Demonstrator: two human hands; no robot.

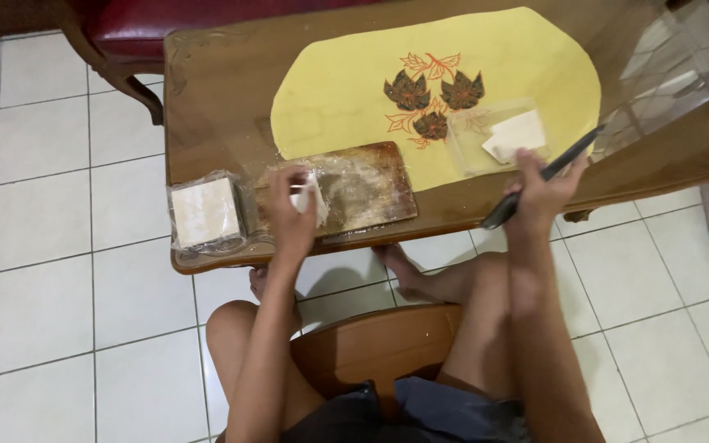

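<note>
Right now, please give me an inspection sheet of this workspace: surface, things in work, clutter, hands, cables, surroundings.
Surface: wooden table with a yellow mat printed with dark leaves.
Things in work: floury wooden board at the near edge; white sheet in the left hand; dark knife in the right hand.
Clutter: wrapped stack of white squares left of the board; clear tray holding white pieces on the mat.
Hands: left hand pinches the white sheet over the board; right hand grips the knife beside the tray.
Cables: nothing seen.
Surroundings: white tiled floor; red-cushioned chair behind the table; wooden stool under the person.
</note>
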